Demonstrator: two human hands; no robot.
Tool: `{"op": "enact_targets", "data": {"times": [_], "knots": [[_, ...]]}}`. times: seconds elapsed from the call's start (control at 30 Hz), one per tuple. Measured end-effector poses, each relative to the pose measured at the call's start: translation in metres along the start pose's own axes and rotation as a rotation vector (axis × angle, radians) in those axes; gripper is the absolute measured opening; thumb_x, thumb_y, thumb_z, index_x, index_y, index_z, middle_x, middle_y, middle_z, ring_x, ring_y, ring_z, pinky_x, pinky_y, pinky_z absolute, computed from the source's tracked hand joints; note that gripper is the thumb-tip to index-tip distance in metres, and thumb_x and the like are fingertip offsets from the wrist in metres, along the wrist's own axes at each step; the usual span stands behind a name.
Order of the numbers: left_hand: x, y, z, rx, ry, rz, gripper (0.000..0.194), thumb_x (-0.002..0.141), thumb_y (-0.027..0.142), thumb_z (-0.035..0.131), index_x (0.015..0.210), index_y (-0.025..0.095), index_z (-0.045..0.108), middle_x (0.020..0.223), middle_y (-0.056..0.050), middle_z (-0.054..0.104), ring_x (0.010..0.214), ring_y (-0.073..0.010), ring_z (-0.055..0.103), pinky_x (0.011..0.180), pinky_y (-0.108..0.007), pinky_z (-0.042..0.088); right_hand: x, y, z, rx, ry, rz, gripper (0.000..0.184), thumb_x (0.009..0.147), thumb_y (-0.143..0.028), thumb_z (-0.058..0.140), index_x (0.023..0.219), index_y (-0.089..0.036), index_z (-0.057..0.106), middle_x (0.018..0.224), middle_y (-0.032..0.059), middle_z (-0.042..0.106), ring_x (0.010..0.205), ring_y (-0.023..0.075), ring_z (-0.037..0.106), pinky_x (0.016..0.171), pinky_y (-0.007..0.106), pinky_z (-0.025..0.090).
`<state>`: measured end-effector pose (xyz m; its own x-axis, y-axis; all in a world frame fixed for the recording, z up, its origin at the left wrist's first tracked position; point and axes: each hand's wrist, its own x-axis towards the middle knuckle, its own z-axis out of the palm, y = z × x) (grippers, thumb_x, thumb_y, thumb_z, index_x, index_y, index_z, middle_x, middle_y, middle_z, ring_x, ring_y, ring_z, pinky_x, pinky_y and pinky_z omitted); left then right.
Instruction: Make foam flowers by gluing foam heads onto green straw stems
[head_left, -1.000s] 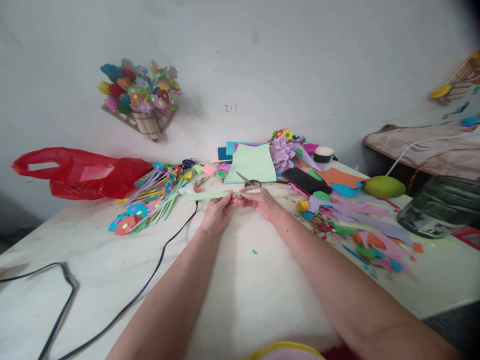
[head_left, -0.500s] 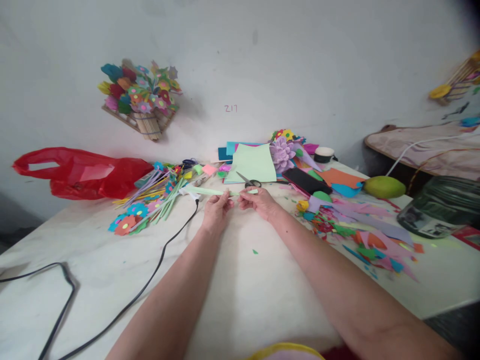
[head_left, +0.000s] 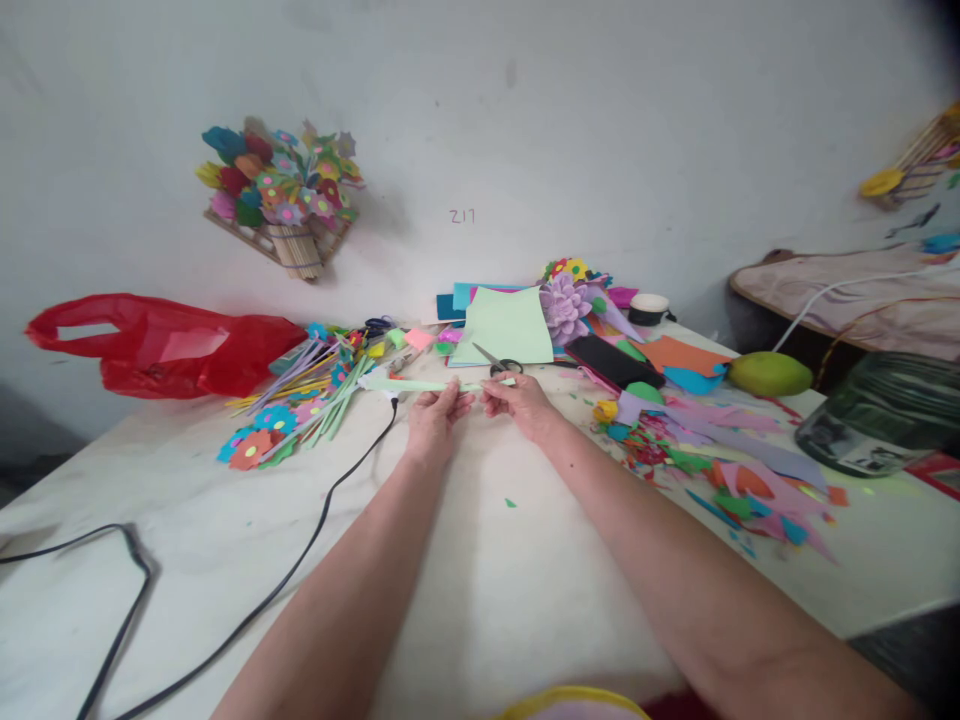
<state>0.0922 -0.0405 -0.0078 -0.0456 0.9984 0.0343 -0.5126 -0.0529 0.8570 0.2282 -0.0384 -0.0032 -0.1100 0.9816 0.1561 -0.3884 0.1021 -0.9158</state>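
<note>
A craft corner, seemingly in a home; coloured sheets (head_left: 508, 325), scissors (head_left: 501, 367), scraps (head_left: 742, 480) and cut-out flowers (head_left: 249, 450) share the table (head_left: 465, 570); a bouquet (head_left: 281, 190) of bright blooms hangs on the plain wall (head_left: 600, 120); a fruit (head_left: 769, 374), a jar (head_left: 881, 415) and a red bag (head_left: 187, 355) nearby give the household look.

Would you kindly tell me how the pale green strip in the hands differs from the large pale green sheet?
The strip is long and narrow; the sheet is much broader. The strip is held by the left hand and right hand, while the sheet rests on other coloured sheets. Both are pale green.
</note>
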Motion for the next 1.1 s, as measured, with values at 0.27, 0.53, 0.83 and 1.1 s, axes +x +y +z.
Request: {"op": "enact_targets", "data": {"times": [0.27,0.53,0.83,1.1], "knots": [[0.003,-0.003,-0.001,-0.041,-0.018,0.044,0.024,0.056,0.026,0.075,0.064,0.011,0.058,0.064,-0.003,0.064,0.066,-0.0125,0.063,0.064,-0.022,0.047,0.0,0.002,0.002,0.047,0.005,0.007,0.03,0.051,-0.033,0.077,0.064,-0.014,0.058,0.055,0.001,0.062,0.043,0.01,0.054,0.044,0.023,0.046],[0.001,-0.004,0.001,-0.026,-0.1,0.029,0.025,0.055,0.027,0.075,0.066,0.009,0.061,0.067,-0.005,0.066,0.069,-0.0144,0.063,0.074,-0.029,0.047,0.0,0.005,0.006,0.037,-0.013,0.02,0.03,0.052,-0.032,0.077,0.067,-0.013,0.058,0.055,0.0016,0.063,0.045,0.0108,0.057,0.046,0.024,0.048],[0.003,-0.003,-0.002,-0.016,-0.044,0.007,0.024,0.056,0.026,0.074,0.067,0.009,0.06,0.064,-0.006,0.066,0.063,-0.0149,0.064,0.065,-0.026,0.049,-0.002,-0.003,0.001,-0.004,-0.012,-0.016,0.035,0.067,-0.037,0.065,0.094,-0.019,0.052,0.06,-0.0003,0.064,0.047,0.0124,0.059,0.048,0.026,0.049],[0.004,-0.001,-0.005,0.002,-0.037,0.001,0.027,0.06,0.027,0.072,0.077,0.009,0.061,0.07,-0.009,0.068,0.067,-0.0161,0.065,0.063,-0.024,0.051,0.0,-0.004,-0.01,-0.202,-0.037,-0.12,0.03,0.059,-0.029,0.071,0.084,-0.018,0.059,0.066,-0.0005,0.065,0.051,0.0097,0.058,0.049,0.021,0.047]]}}
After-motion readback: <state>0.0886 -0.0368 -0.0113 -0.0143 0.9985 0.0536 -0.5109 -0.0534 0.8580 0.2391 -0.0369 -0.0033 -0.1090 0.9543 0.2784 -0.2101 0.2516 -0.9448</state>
